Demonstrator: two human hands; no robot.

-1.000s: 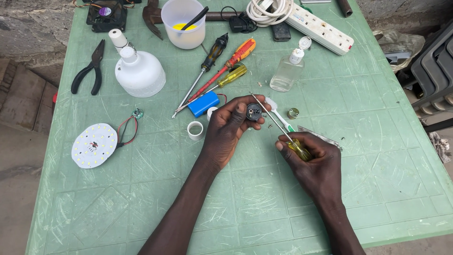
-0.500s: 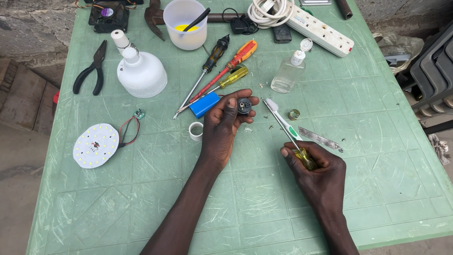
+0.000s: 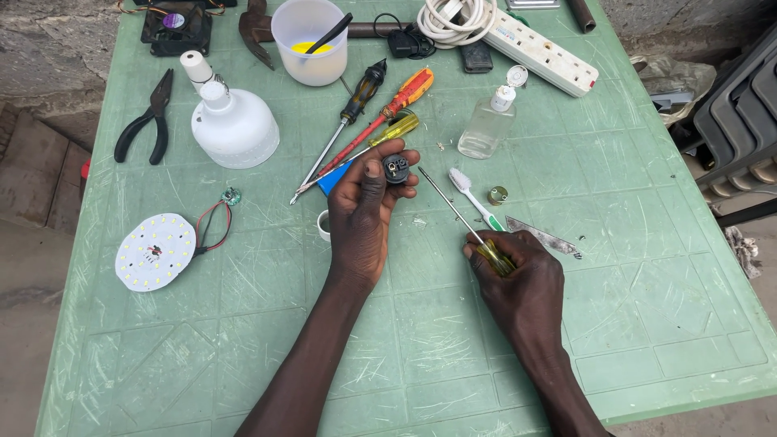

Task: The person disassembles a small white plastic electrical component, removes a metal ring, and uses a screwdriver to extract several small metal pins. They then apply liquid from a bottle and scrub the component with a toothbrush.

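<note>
Head view: the green surface (image 3: 647, 267) spreads under my hands, white bulb housing (image 3: 235, 125) beyond my left. My left hand (image 3: 364, 218) closes around a small black socket (image 3: 396, 168), contacts turned up so I can see them. My right hand (image 3: 518, 271) grips a thin screwdriver (image 3: 457, 212), tip pointed toward the socket, a toothbrush (image 3: 473, 194) just beside it.

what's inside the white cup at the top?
The white cup holds yellow liquid with a dark stick leaning on the rim. The stick's lower end and the cup bottom are hidden.
</note>
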